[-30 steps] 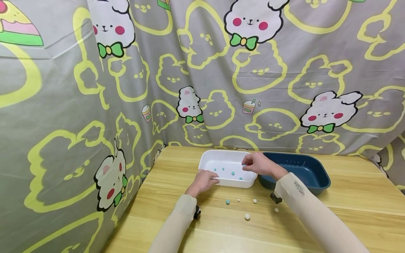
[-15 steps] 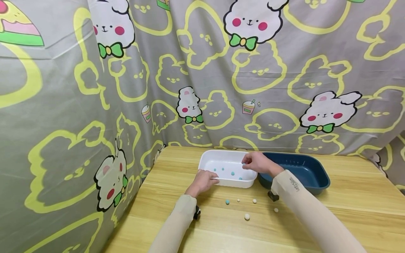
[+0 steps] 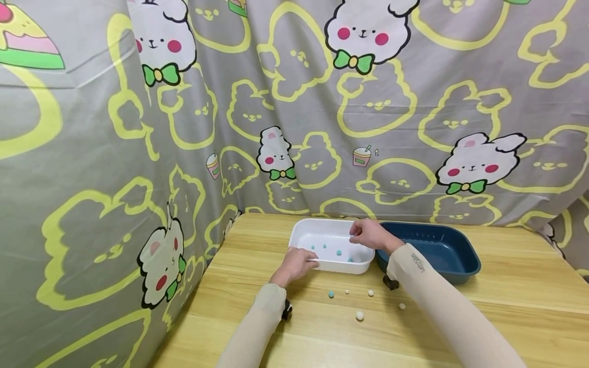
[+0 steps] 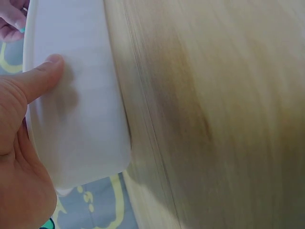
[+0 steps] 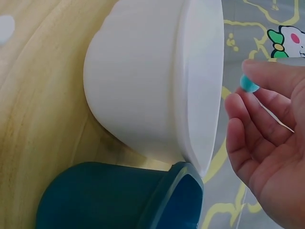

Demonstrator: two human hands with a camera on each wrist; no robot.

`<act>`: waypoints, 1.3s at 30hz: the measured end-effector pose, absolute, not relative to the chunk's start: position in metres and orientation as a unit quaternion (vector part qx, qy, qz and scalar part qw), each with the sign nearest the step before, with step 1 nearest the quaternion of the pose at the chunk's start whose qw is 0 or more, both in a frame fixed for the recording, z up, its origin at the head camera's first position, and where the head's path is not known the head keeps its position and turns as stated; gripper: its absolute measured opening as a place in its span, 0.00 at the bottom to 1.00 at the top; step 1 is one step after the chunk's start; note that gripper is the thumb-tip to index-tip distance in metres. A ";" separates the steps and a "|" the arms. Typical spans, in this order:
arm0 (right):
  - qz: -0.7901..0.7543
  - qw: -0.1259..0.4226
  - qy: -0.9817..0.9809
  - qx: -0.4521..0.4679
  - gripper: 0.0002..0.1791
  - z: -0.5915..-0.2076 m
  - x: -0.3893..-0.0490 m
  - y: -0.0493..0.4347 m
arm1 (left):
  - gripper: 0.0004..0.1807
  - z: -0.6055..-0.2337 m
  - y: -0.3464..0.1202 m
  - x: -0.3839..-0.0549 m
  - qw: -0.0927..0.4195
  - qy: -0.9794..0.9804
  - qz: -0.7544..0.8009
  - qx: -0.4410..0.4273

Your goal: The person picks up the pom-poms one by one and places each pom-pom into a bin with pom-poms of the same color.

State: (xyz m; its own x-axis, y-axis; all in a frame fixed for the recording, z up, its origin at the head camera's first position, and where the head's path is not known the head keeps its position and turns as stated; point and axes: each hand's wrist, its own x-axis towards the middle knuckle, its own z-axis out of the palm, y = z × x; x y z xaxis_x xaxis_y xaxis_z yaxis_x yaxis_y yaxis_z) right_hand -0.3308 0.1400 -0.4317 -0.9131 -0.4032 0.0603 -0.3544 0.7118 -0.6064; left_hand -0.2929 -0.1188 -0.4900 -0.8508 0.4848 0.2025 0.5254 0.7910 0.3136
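My right hand (image 3: 371, 235) is over the right end of a white basin (image 3: 331, 267). Between thumb and fingertips it pinches a small turquoise ball (image 5: 249, 84), plain in the right wrist view. My left hand (image 3: 294, 265) grips the near left wall of the white basin; in the left wrist view its thumb (image 4: 46, 71) lies along the outside wall while its fingers go over the rim, hidden. Several turquoise balls (image 3: 339, 252) lie on the basin's floor. In front of it, on the table, are one turquoise ball (image 3: 331, 294) and several white balls (image 3: 360, 316) of different sizes.
A dark blue basin (image 3: 453, 250) stands right beside the white one, under my right forearm. The wooden table (image 3: 520, 286) ends at a grey patterned curtain (image 3: 405, 117) at the back and left.
My right hand has shifted slightly left over the white basin, still pinching the ball, and its forearm has moved left too. The left hand and both basins stay put.
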 end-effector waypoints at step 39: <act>-0.331 0.041 0.934 -0.125 0.08 -0.441 -0.350 0.135 | 0.07 -0.488 -0.123 -0.289 0.069 -0.934 -0.200 -0.287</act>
State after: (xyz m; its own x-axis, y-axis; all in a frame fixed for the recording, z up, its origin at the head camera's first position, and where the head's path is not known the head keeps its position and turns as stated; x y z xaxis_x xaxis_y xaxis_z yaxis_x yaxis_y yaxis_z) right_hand -0.3498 0.1351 -0.4414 -0.9651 -0.2618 0.0058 -0.2072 0.7497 -0.6284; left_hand -0.2892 -0.1227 -0.4879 -0.8259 0.5089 0.2429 0.5637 0.7556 0.3336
